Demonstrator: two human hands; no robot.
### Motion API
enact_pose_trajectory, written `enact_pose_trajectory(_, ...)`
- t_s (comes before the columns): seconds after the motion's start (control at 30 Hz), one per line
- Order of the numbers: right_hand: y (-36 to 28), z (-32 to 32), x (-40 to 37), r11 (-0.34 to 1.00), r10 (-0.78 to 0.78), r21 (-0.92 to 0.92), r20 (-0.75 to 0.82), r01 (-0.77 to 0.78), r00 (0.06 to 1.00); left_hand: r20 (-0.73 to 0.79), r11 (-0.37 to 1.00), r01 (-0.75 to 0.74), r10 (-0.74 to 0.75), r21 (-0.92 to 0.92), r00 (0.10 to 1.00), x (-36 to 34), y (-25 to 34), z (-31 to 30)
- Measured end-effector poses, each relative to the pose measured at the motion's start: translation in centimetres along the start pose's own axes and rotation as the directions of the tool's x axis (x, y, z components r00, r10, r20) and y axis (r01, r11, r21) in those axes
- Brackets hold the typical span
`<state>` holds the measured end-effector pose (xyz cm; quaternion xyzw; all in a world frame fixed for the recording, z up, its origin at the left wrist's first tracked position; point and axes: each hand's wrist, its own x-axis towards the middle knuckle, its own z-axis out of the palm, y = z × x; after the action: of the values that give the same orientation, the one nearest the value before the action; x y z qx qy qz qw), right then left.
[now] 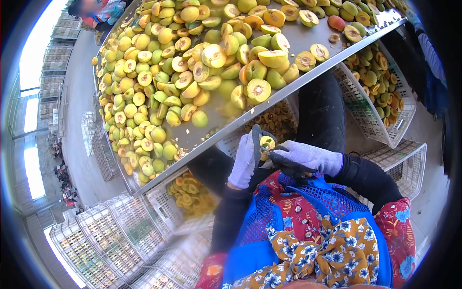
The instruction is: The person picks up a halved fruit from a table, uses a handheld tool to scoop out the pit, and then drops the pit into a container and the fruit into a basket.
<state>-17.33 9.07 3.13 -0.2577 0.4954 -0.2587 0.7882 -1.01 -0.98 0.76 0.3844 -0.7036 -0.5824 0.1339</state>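
Observation:
In front of my body, my left hand, in a lilac glove with dark fingers, holds a yellow peach half with its cut side showing. My right hand, gloved alike, is closed right beside that half, its fingertips at the fruit's edge. Whatever sits inside the right fingers is hidden by the dark glove. Just beyond my hands, a metal table carries a large heap of green-yellow peach halves, many with the stone still in the flesh.
Below the table edge, a crate of peach stones stands between my knees. A white crate of peach halves is at my right, with another crate beside it. More crates stand at my left. Another person is at the far left.

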Motion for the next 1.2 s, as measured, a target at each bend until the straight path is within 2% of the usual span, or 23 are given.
enact_pose_trajectory(0.03, 1.6, -0.2, 1.2, 0.949, -0.204, -0.257, -0.063, 0.181, 0.977, -0.004, 0.998, -0.046, 0.046, 0.047, 0.999, -0.1, 0.1, 0.0)
enact_pose_trajectory(0.13, 3.4, 0.5, 1.9, 0.540, -0.596, -0.780, -0.090, 0.315, 0.798, 0.042, 0.994, -0.101, 0.099, 0.032, 0.994, -0.1, 0.0, -0.2)
enact_pose_trajectory(0.17, 1.9, 1.2, 0.9, 0.604, -0.472, -0.776, -0.165, 0.181, 0.866, 0.067, 0.992, -0.122, 0.120, 0.027, 0.991, -0.1, -0.1, -0.3)
enact_pose_trajectory(0.27, 0.6, 2.3, 0.3, 0.493, -0.516, -0.860, -0.168, 0.131, 0.840, 0.047, 0.952, -0.264, 0.260, 0.153, 0.965, 0.0, 0.4, -1.0)
enact_pose_trajectory(0.33, 0.2, 2.6, 0.3, 0.536, -0.550, -0.828, -0.192, 0.166, 0.813, -0.080, 0.930, -0.302, 0.325, 0.211, 0.942, -0.9, 1.8, -1.3)
enact_pose_trajectory(0.43, 1.3, 2.1, 1.2, 0.633, -0.612, -0.738, -0.295, 0.232, 0.734, 0.012, 0.832, -0.398, 0.427, 0.387, 0.904, -2.8, 0.8, -5.5)
enact_pose_trajectory(0.47, 2.7, 1.2, 2.3, 0.675, -0.665, -0.636, -0.304, 0.374, 0.682, 0.036, 0.770, -0.340, 0.383, 0.540, 0.923, -4.9, -0.8, -7.6)
enact_pose_trajectory(0.5, 1.1, 0.7, 1.3, 0.927, -0.363, -0.218, -0.323, 0.305, 0.874, -0.055, 0.676, -0.116, 0.226, 0.728, 0.973, -8.2, -3.1, -9.8)
enact_pose_trajectory(0.53, -0.3, 0.4, 0.3, 0.970, -0.052, 0.226, -0.178, 0.092, 0.983, -0.138, 0.463, 0.081, 0.090, 0.883, 0.986, -10.2, -3.7, -11.7)
enact_pose_trajectory(0.57, -0.2, -0.1, 0.5, 0.967, -0.097, 0.219, -0.145, 0.127, 0.985, -0.202, 0.210, 0.196, 0.006, 0.958, 0.979, -11.3, -3.5, -13.0)
enact_pose_trajectory(0.6, -0.6, -0.4, -0.1, 0.945, -0.146, 0.279, -0.099, 0.169, 0.984, -0.413, 0.193, 0.416, -0.056, 0.889, 0.909, -11.6, -3.3, -13.6)
enact_pose_trajectory(0.67, 0.8, -0.2, 1.3, 0.900, -0.137, 0.406, -0.079, 0.158, 0.987, -0.761, 0.127, 0.777, -0.160, 0.616, 0.629, -10.4, -0.5, -13.9)
enact_pose_trajectory(0.73, 1.2, 0.1, 1.8, 0.871, -0.127, 0.474, -0.037, 0.129, 0.991, -0.698, 0.342, 0.699, -0.151, 0.628, 0.700, -6.9, 0.0, -14.2)
enact_pose_trajectory(0.77, 1.1, 0.2, 1.8, 0.899, -0.103, 0.423, -0.043, 0.112, 0.994, -0.667, 0.372, 0.634, -0.053, 0.678, 0.744, -4.5, -0.2, -13.8)
enact_pose_trajectory(0.8, 1.0, 0.3, 1.8, 0.924, -0.079, 0.371, -0.049, 0.092, 0.996, -0.627, 0.394, 0.562, 0.050, 0.727, 0.777, -1.8, -0.6, -13.1)
enact_pose_trajectory(0.9, 0.7, 0.3, 1.9, 0.999, -0.022, 0.040, -0.173, 0.029, 0.985, -0.587, 0.316, 0.555, 0.008, 0.769, 0.810, 5.1, -1.4, -11.1)
enact_pose_trajectory(0.93, 1.1, 0.7, 2.0, 0.984, -0.108, 0.120, -0.212, 0.135, 0.971, -0.573, 0.280, 0.550, -0.002, 0.787, 0.820, 6.4, -2.4, -10.8)
enact_pose_trajectory(0.97, 1.7, 1.2, 2.2, 0.951, -0.187, 0.195, -0.255, 0.240, 0.949, -0.560, 0.363, 0.525, -0.009, 0.770, 0.828, 7.3, -3.2, -11.3)
enact_pose_trajectory(1.03, 1.7, 1.3, 1.7, 0.902, -0.205, 0.326, -0.254, 0.284, 0.945, -0.504, 0.479, 0.420, 0.055, 0.771, 0.862, 7.1, -4.3, -11.9)
enact_pose_trajectory(1.07, 1.0, 0.8, 0.8, 0.898, -0.149, 0.383, -0.195, 0.215, 0.969, -0.477, 0.531, 0.366, 0.085, 0.764, 0.875, 6.5, -4.1, -12.1)
enact_pose_trajectory(1.1, 0.7, 0.4, 0.7, 0.900, -0.133, 0.394, -0.153, 0.184, 0.979, -0.402, 0.760, 0.229, 0.047, 0.608, 0.914, 5.9, -3.7, -12.7)
enact_pose_trajectory(1.13, 0.4, -0.1, 0.6, 0.903, -0.117, 0.403, -0.110, 0.152, 0.987, -0.318, 0.959, 0.284, -0.277, -0.026, 0.907, 5.1, -3.0, -12.6)
enact_pose_trajectory(1.2, 0.6, -0.4, 1.2, 0.928, -0.146, 0.340, -0.052, 0.156, 0.988, -0.159, 0.886, 0.075, -0.165, -0.458, 0.973, 2.9, -2.3, -11.3)
